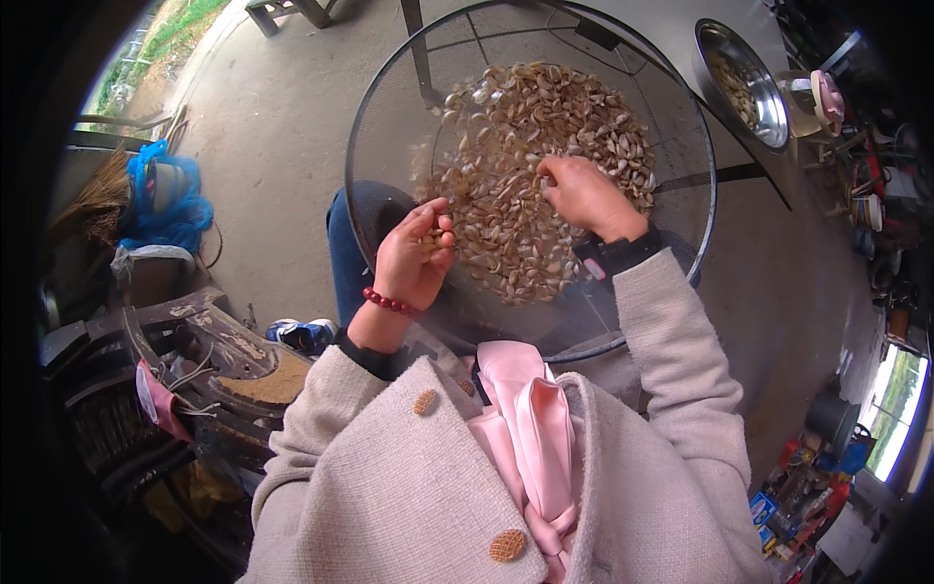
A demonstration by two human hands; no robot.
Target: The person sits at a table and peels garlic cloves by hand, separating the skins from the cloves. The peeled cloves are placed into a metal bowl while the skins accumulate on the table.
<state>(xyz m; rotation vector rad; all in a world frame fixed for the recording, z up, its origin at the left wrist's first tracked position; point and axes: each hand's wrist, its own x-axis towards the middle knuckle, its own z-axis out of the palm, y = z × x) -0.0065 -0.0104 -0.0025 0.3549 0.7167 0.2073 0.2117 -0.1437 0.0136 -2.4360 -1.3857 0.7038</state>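
A wide round mesh sieve point(355, 120) with a dark rim lies across my knees. Many unpeeled garlic cloves point(511, 219) are spread over its mesh, thickest at the upper right. My left hand point(416, 252), palm up above the sieve's left part, has its fingers curled around a few garlic cloves point(430, 244). Over the middle of the heap is my right hand point(587, 193), palm down, with thumb and forefinger drawn together at the cloves. Whether a clove sits between those fingertips cannot be made out.
A steel basin point(773, 109) holding pale cloves stands at the upper right beside a lidded jug point(803, 102). At the left are a worn wooden chair point(241, 350), a blue plastic bag point(190, 212), a straw broom point(98, 186) and a shoe point(300, 334). Assorted goods line the right side.
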